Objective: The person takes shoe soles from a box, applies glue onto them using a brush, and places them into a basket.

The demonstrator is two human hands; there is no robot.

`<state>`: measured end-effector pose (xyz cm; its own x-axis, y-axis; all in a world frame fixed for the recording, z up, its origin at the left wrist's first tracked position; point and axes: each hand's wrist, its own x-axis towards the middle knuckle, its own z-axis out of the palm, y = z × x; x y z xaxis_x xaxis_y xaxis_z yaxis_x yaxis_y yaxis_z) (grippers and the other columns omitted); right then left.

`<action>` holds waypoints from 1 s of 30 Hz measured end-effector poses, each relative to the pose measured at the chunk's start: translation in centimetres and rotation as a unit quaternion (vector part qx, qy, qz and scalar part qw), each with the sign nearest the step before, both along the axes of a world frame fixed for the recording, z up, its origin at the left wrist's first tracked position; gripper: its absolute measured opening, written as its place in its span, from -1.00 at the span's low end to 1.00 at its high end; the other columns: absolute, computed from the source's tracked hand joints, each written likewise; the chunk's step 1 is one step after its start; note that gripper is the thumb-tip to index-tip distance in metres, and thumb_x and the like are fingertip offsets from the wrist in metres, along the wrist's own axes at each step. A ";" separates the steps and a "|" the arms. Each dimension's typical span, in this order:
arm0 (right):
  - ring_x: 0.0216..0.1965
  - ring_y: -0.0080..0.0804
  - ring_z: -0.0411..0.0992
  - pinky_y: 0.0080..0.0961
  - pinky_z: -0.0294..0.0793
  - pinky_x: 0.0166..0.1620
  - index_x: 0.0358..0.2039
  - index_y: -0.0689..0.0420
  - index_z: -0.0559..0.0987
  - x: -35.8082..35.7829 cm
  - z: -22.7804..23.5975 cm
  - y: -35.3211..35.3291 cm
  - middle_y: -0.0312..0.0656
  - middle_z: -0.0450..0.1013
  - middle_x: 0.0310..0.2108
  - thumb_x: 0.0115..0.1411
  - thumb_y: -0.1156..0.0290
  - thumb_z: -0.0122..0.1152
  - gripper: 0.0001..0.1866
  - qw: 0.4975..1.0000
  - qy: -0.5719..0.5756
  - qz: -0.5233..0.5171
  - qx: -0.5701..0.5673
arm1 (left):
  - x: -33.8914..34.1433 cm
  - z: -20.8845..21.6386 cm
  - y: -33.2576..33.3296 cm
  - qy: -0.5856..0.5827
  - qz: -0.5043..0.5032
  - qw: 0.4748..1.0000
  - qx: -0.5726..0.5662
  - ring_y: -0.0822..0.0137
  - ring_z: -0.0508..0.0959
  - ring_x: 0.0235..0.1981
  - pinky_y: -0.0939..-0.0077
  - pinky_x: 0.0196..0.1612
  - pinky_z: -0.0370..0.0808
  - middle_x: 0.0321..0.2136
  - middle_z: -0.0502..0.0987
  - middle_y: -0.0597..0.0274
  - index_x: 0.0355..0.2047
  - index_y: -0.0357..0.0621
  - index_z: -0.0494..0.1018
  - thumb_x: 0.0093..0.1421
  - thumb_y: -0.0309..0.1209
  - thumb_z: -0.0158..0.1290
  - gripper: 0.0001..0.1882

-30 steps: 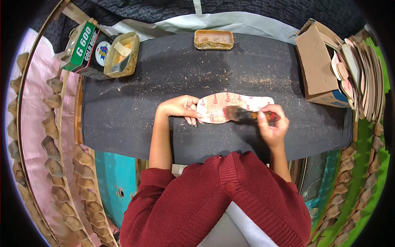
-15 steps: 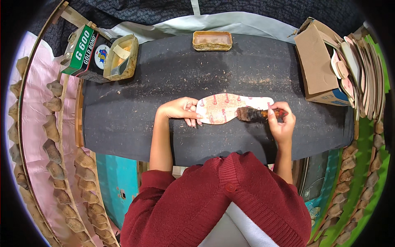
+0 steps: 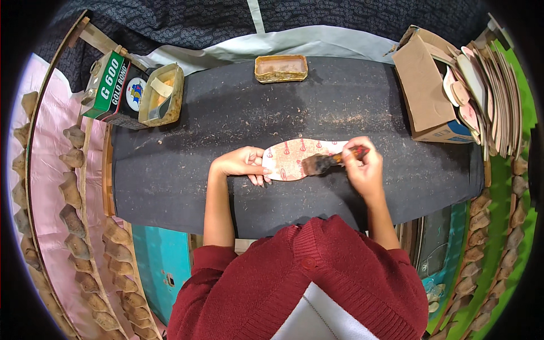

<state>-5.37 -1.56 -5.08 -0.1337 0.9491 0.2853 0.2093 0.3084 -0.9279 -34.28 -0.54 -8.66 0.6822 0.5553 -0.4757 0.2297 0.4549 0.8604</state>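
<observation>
A pale insole [image 3: 286,156] with red print lies over the dark work table, its wide end toward the left. My left hand [image 3: 243,164] pinches that wide end, thumb on top and fingers underneath. In my right hand [image 3: 364,170] is a flat paintbrush [image 3: 326,163], gripped by its dark, stained handle. The brush's bristles rest on the middle of the insole, near its front edge. Part of the insole's narrow right end is hidden behind the brush and my right hand.
A shallow tan tray [image 3: 280,69] sits at the table's far edge. At far left stand a green and black can [image 3: 116,90] and a crusted tub [image 3: 180,85] holding tools. A cardboard box [image 3: 422,90] and stacked insole sheets [image 3: 501,102] occupy the far right. Shavings litter the dark tabletop [image 3: 226,124].
My right hand has brought the brush leftward along the insole, from its narrow waist toward the wide end. My left hand keeps its hold. The whole view has shifted slightly.
</observation>
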 end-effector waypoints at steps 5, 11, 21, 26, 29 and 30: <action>-0.52 -0.68 0.28 -0.72 0.29 -0.45 -0.46 0.22 0.35 4.2 1.6 1.5 -0.34 0.33 -0.59 0.02 0.55 -0.01 -0.95 0.995 -0.060 -0.075 0.026 | -0.1 0.0 0.0 -0.006 -0.006 1.000 0.000 0.47 0.51 -0.54 0.68 -0.50 0.47 -0.46 0.50 0.17 -0.26 -0.28 0.31 0.06 -0.42 -0.02 -0.75; -0.53 -0.69 0.29 -0.74 0.30 -0.45 -0.46 0.22 0.35 3.5 2.7 0.8 -0.33 0.34 -0.61 0.01 0.56 0.00 -0.94 0.991 -0.058 -0.123 0.017 | -0.1 -0.1 -0.1 0.001 0.000 1.000 0.005 0.47 0.51 -0.54 0.69 -0.51 0.47 -0.46 0.50 0.16 -0.26 -0.29 0.30 0.06 -0.42 -0.02 -0.74; -0.55 -0.69 0.30 -0.74 0.29 -0.53 -0.45 0.19 0.37 -0.7 0.6 -0.2 -0.32 0.35 -0.60 0.00 0.51 0.07 -0.90 1.000 -0.002 0.019 0.003 | 0.1 -0.1 0.1 -0.006 0.003 1.000 -0.004 0.46 0.51 -0.54 0.69 -0.52 0.47 -0.49 0.49 0.18 -0.26 -0.29 0.29 0.05 -0.44 -0.01 -0.75; -0.58 -0.72 0.26 -0.76 0.26 -0.55 -0.46 0.19 0.36 0.4 1.4 0.2 -0.32 0.34 -0.62 -0.01 0.50 0.07 -0.90 0.998 -0.042 0.001 0.040 | -0.1 -0.3 -0.1 -0.015 0.000 1.000 0.004 0.46 0.51 -0.55 0.71 -0.53 0.47 -0.49 0.49 0.18 -0.28 -0.30 0.29 0.06 -0.44 -0.02 -0.76; -0.61 -0.72 0.27 -0.78 0.23 -0.57 -0.48 0.20 0.36 1.8 2.1 0.5 -0.32 0.34 -0.65 -0.01 0.52 0.05 -0.92 0.994 -0.097 -0.022 0.054 | 0.0 -0.2 0.0 -0.023 0.003 1.000 0.003 0.46 0.51 -0.55 0.71 -0.54 0.47 -0.50 0.49 0.18 -0.27 -0.30 0.29 0.06 -0.43 -0.02 -0.75; -0.62 -0.72 0.27 -0.77 0.23 -0.56 -0.48 0.20 0.36 2.3 2.4 0.6 -0.33 0.34 -0.66 0.00 0.53 0.05 -0.93 0.992 -0.111 -0.030 0.054 | -0.1 -0.2 0.0 -0.024 0.003 1.000 0.004 0.46 0.51 -0.55 0.71 -0.54 0.47 -0.50 0.49 0.18 -0.27 -0.30 0.29 0.06 -0.43 -0.02 -0.75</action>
<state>-3.12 -0.91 -2.69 -0.1482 0.9230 0.3551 0.4254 0.3837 -0.8196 -34.34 -0.53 -8.90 0.7002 0.5633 -0.4386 0.1850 0.4502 0.8736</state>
